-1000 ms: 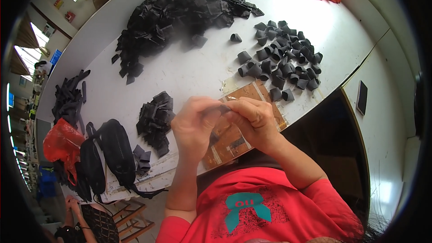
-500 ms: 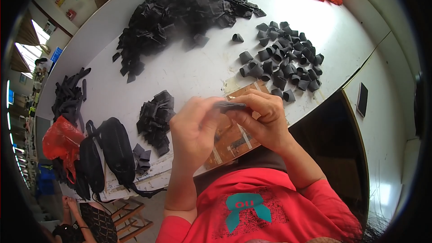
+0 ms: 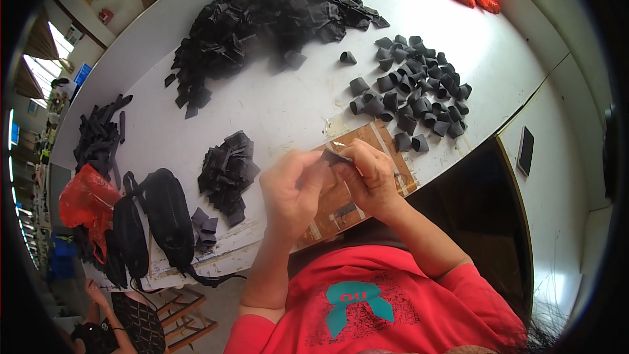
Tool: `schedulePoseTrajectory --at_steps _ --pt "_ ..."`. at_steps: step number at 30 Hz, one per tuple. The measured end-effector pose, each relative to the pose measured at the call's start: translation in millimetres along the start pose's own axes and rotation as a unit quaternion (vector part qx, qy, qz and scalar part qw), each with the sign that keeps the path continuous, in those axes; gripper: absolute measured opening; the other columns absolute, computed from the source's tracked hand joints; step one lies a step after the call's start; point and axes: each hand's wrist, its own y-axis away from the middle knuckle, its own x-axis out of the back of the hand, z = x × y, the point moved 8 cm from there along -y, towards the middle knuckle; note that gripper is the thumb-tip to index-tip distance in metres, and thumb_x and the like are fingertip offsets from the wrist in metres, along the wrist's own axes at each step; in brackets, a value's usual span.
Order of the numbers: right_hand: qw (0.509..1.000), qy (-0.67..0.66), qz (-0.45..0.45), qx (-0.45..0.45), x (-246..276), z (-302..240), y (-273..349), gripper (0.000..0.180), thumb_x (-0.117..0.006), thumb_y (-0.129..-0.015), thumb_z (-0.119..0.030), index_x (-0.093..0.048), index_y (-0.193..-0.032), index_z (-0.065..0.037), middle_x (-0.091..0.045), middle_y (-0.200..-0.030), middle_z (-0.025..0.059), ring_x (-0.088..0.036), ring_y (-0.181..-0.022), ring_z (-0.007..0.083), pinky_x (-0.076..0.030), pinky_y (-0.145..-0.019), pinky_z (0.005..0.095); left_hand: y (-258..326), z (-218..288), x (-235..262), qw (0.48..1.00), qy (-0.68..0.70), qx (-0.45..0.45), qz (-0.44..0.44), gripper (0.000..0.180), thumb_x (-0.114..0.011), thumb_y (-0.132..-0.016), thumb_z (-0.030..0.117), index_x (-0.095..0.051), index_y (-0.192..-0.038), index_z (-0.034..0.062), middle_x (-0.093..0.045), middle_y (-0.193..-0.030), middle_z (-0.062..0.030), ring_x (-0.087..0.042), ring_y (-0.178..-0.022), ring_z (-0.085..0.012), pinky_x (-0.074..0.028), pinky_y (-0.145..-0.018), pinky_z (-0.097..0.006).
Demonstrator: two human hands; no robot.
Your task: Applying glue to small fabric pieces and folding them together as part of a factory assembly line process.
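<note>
A small piece of black fabric (image 3: pixel 336 157) is pinched between my two hands, in front of my chest. My left hand (image 3: pixel 288 187) grips its left side, fingers bent, and my right hand (image 3: pixel 369 177) closes on the right side with thumb and forefinger. Part of the piece is hidden by the fingers. Below them lies a brown board (image 3: pixel 327 219) patched with tape, at the table's near edge. Just left of my left hand is a small heap of flat black pieces (image 3: pixel 228 177). Beyond my right hand, many curled black fabric loops (image 3: pixel 426 85) lie scattered.
A large mound of flat black pieces (image 3: pixel 262 19) covers the far left of the white table (image 3: pixel 288 105). Black pouches (image 3: pixel 169 213) with straps and a red plastic bag (image 3: pixel 90 196) sit at left. A phone (image 3: pixel 526 151) lies on the right-hand surface. Another person's arm (image 3: pixel 105 308) shows lower left.
The fabric piece has tilted from nearly level to slanting, and less of it shows. My right hand has shifted a little left and down, closer to my left hand.
</note>
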Motion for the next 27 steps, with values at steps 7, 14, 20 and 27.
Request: schedulePoseTrajectory --at_steps 7,14,20,27 --pt "0.993 -0.086 -0.023 -0.080 19 -25 -12 0.012 -0.060 -0.080 -0.011 -0.053 -0.078 -0.001 -0.051 -0.057 0.0052 -0.048 -0.049 0.0140 -0.037 -0.046 0.0253 16 -6 1 0.946 0.299 0.114 0.045 0.022 -0.057 -0.080 0.000 -0.054 -0.102 -0.0030 -0.057 -0.089 -0.0059 -0.055 -0.073 -0.0094 -0.043 -0.064 -0.020" --pt "0.835 -0.420 -0.064 -0.349 -5 -17 21 0.019 -0.055 -0.086 -0.020 -0.057 -0.084 -0.001 -0.051 -0.061 -0.0018 -0.043 -0.053 0.0029 -0.032 -0.046 0.0179 26 15 5 0.934 0.341 0.099 0.043 0.021 -0.057 -0.081 -0.002 -0.053 -0.102 -0.0034 -0.057 -0.094 -0.0087 -0.056 -0.080 -0.0119 -0.046 -0.073 -0.025" --pt "0.756 -0.495 -0.103 -0.415 -29 -7 55 0.024 -0.054 -0.087 -0.025 -0.057 -0.083 -0.002 -0.050 -0.058 -0.0012 -0.045 -0.051 0.0048 -0.033 -0.045 0.0192 44 7 -3 0.910 0.380 0.157 0.049 0.013 -0.058 -0.081 -0.002 -0.052 -0.092 -0.0038 -0.059 -0.089 -0.0102 -0.058 -0.079 -0.0138 -0.048 -0.071 -0.025" --pt "0.988 0.001 0.000 -0.156 18 -26 45 0.020 -0.069 -0.070 -0.012 -0.056 -0.082 -0.002 -0.055 -0.066 0.0071 -0.054 -0.056 0.0161 -0.043 -0.051 0.0251 62 -16 -2 0.926 0.290 0.222 0.096 0.008 -0.060 -0.077 -0.004 -0.055 -0.083 -0.0012 -0.060 -0.073 -0.0057 -0.057 -0.059 -0.0086 -0.048 -0.055 -0.020"
